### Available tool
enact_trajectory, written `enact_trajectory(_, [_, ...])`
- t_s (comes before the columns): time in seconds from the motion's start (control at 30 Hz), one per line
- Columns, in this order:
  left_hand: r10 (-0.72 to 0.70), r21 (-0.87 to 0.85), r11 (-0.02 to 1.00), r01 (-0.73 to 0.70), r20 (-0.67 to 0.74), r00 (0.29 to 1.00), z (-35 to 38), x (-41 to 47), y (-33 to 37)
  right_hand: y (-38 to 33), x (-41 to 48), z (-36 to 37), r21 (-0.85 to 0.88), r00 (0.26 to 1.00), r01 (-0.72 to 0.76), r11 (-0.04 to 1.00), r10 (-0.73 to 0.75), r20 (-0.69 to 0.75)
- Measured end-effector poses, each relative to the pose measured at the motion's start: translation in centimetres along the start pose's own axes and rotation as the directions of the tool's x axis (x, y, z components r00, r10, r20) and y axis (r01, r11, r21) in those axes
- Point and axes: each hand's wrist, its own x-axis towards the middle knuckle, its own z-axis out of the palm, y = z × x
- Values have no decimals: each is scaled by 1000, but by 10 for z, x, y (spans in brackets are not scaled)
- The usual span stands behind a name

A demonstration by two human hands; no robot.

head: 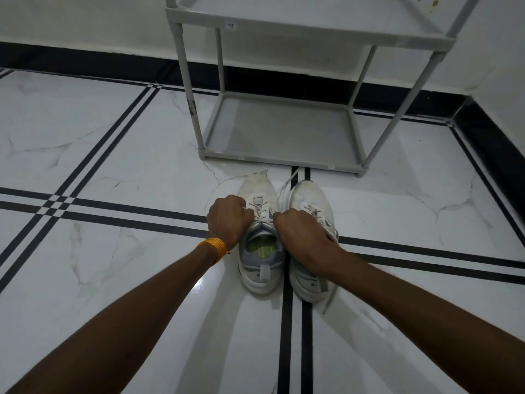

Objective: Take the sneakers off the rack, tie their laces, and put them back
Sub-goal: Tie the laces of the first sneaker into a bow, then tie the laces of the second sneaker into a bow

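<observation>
step: tying laces, L sneaker [260, 237] | both sneakers on floor [113, 166] just before rack [284, 132] | left hand [227, 220] + right hand [304, 231] fisted, prob. pulling lace ends apart | next: form bow, then R sneaker [311, 200]

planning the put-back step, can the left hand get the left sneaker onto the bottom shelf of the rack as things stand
Probably yes. The bottom shelf sits bare and open at the front, just beyond the toe of the left sneaker, with nothing between. The left hand is closed at that shoe's laces, so it would need to regrip first.
</observation>
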Motion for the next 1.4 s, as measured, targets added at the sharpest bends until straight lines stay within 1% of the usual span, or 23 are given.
enact_trajectory(0.13, [13, 15, 1000, -12, -40, 999, -5, 5, -10, -7, 15, 6, 65, 1000, -24, 998, 25, -7])
enact_trajectory(0.27, [18, 19, 1000, -17, -66, 998, -9, 10, -25, -15, 24, 10, 161, 1000, -6, 987, 11, -25])
enact_trajectory(0.37, [66, 50, 997, -64, -48, 997, -9, 8, -25, -8, 17, 10, 303, 999, -2, 953, 15, -40])
enact_trajectory(0.4, [106, 81, 992, -102, -56, 993, -10, 6, -21, -3, 12, 6, 393, 998, -28, 919, 48, -42])
enact_trajectory(0.47, [259, 134, 960, -245, -97, 961, -12, 2, -9, 13, -1, -8, 538, 983, -117, 835, 173, -54])
enact_trajectory(0.53, [442, 115, 896, -430, -113, 890, -11, -4, 11, 37, -14, -22, 590, 954, -196, 783, 291, -70])
enact_trajectory(0.57, [509, 47, 861, -507, -85, 857, -10, -8, 25, 52, -20, -25, 586, 942, -247, 772, 334, -43])
enact_trajectory(0.63, [550, -128, 833, -538, 98, 829, -1, -15, 48, 77, -30, -25, 521, 917, -375, 767, 390, 86])
enact_trajectory(0.67, [537, -182, 843, -507, 218, 815, 5, -19, 55, 85, -35, -23, 490, 902, -425, 761, 402, 157])
enact_trajectory(0.7, [515, -184, 857, -481, 311, 799, 12, -21, 60, 90, -39, -18, 478, 889, -457, 750, 410, 206])
enact_trajectory(0.73, [496, -150, 867, -476, 354, 793, 18, -22, 62, 90, -43, -14, 487, 881, -472, 735, 417, 225])
enact_trajectory(0.8, [466, -99, 880, -464, 357, 809, 24, -24, 64, 89, -47, -8, 526, 873, -479, 702, 441, 207])
enact_trajectory(0.87, [444, -110, 894, -434, 346, 827, 26, -24, 67, 89, -49, -3, 540, 871, -477, 693, 456, 185])
enact_trajectory(0.93, [428, -87, 899, -429, 375, 822, 26, -23, 69, 87, -48, 1, 552, 867, -482, 681, 462, 187])
enact_trajectory(0.97, [418, -88, 904, -419, 393, 819, 26, -23, 70, 86, -48, 4, 588, 862, -482, 649, 470, 189])
enact_trajectory(1.0, [394, -125, 918, -377, 404, 825, 26, -23, 70, 85, -49, 7, 653, 853, -479, 586, 485, 190])
enact_trajectory(1.03, [351, -208, 935, -287, 414, 840, 26, -23, 70, 85, -50, 8, 729, 842, -464, 503, 506, 187])
enact_trajectory(1.1, [225, -382, 924, -29, 480, 848, 24, -21, 71, 87, -52, 9, 852, 804, -428, 302, 557, 207])
enact_trajectory(1.13, [165, -423, 902, 86, 522, 837, 25, -20, 72, 89, -51, 10, 881, 789, -418, 223, 569, 230])
enact_trajectory(1.17, [122, -435, 887, 157, 546, 829, 26, -19, 73, 91, -51, 12, 896, 781, -412, 164, 571, 255])
enact_trajectory(1.23, [68, -435, 876, 209, 541, 838, 25, -19, 76, 95, -51, 14, 900, 780, -425, 102, 545, 307])
enact_trajectory(1.3, [57, -475, 853, 217, 498, 865, 27, -18, 76, 99, -53, 13, 889, 797, -449, 92, 491, 352])
enact_trajectory(1.4, [79, -537, 810, 237, 500, 863, 28, -17, 74, 101, -53, 14, 901, 812, -427, 68, 468, 349])
